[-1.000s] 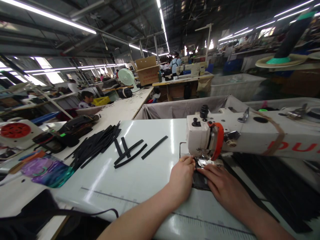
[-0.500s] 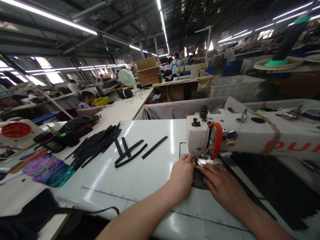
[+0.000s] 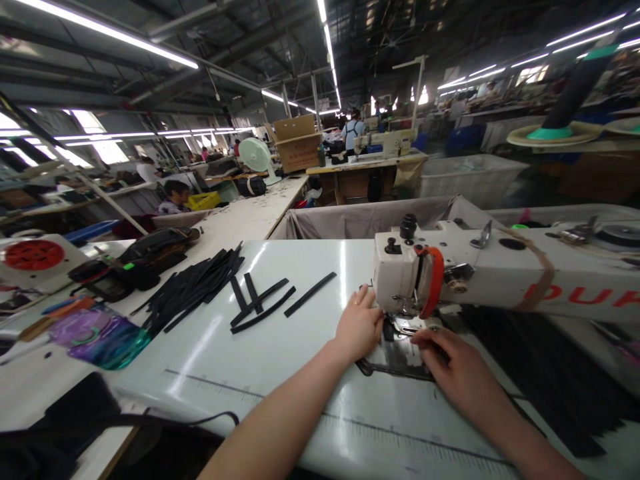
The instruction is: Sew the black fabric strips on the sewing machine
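Observation:
A white sewing machine (image 3: pixel 480 257) with an orange guard (image 3: pixel 433 283) stands over the table. My left hand (image 3: pixel 357 323) lies just left of its presser foot (image 3: pixel 404 325), fingers stretched out and the thumb mostly hidden. To the right of the foot, my right hand (image 3: pixel 453 357) has thumb and forefinger pinched together; what they hold, if anything, is too small to make out. Between the hands the metal needle plate (image 3: pixel 400 357) is exposed. Several black fabric strips (image 3: pixel 311 294) lie loose on the tabletop, left of my left hand.
A heap of black strips (image 3: pixel 195 287) lies at the left, near a purple and teal pouch (image 3: pixel 97 337). More long black pieces (image 3: pixel 545 373) rest beneath the machine arm. A ruler scale (image 3: pixel 395 433) runs along the front. Farther back are a fan (image 3: pixel 255 157) and a cardboard box (image 3: pixel 299 143).
My hands have moved apart from the presser foot, the left up and leftward, the right a little rightward and down. More of the needle plate shows between them.

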{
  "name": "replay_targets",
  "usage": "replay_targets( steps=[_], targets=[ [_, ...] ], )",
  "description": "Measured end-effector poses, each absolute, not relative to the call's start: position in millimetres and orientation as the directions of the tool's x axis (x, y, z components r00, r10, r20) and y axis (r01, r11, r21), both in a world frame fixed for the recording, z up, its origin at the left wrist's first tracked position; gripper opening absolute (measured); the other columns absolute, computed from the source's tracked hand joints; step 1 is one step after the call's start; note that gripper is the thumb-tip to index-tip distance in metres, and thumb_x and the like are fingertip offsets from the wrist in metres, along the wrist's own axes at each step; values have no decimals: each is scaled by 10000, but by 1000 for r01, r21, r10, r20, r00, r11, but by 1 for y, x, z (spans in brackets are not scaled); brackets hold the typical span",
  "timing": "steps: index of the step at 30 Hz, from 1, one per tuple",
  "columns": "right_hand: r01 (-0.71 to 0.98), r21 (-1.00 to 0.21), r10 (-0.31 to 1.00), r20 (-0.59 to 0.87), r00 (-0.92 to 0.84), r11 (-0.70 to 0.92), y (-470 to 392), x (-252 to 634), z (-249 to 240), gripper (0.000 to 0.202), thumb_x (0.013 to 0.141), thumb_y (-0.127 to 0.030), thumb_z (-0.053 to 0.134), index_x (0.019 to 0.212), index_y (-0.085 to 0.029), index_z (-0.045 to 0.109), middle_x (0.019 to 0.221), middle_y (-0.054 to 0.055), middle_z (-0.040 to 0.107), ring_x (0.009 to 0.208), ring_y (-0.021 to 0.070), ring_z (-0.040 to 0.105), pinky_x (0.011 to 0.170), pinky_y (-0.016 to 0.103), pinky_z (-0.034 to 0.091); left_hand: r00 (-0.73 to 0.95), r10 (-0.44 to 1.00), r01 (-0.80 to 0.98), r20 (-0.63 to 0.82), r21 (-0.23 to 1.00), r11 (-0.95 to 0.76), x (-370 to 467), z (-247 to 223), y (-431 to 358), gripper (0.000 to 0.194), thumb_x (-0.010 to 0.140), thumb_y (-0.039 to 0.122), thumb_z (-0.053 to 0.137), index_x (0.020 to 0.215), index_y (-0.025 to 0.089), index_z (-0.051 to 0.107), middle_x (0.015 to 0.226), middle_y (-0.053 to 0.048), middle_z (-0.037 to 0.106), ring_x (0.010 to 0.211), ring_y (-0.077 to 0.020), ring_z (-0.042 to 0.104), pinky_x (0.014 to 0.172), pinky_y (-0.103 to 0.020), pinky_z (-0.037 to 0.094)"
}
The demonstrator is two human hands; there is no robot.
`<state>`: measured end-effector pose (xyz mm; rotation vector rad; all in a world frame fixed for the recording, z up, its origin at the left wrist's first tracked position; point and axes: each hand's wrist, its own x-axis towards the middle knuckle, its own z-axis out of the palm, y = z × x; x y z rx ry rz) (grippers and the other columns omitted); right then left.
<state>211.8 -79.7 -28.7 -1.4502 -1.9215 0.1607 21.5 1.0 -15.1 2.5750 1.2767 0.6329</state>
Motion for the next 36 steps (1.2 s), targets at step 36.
replay_targets(
  steps=[36],
  targets=[
    [740,-295,752,519,-407,604,-85,203,-23,272,899,-145,505,1075,-257,680,1070,47,707,990,193,649,864,368,558,694,670,533,263,438,-724,18,-1,-36,274,955,120,431,766,162,625,909,-66,660,952,-172,596,966,-296,486]
  ],
)
